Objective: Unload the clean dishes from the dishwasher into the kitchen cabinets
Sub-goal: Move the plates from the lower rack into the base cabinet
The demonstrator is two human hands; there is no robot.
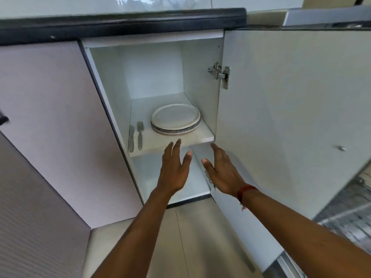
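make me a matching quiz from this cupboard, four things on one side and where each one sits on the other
Things:
1 stack of plates
2 knife
3 fork
4 cabinet door

Places:
a swung open, on the right
b leftmost on the shelf
c right part of the shelf
d on the shelf, between the other two things there

Pairs: 1-c, 2-b, 3-d, 4-a
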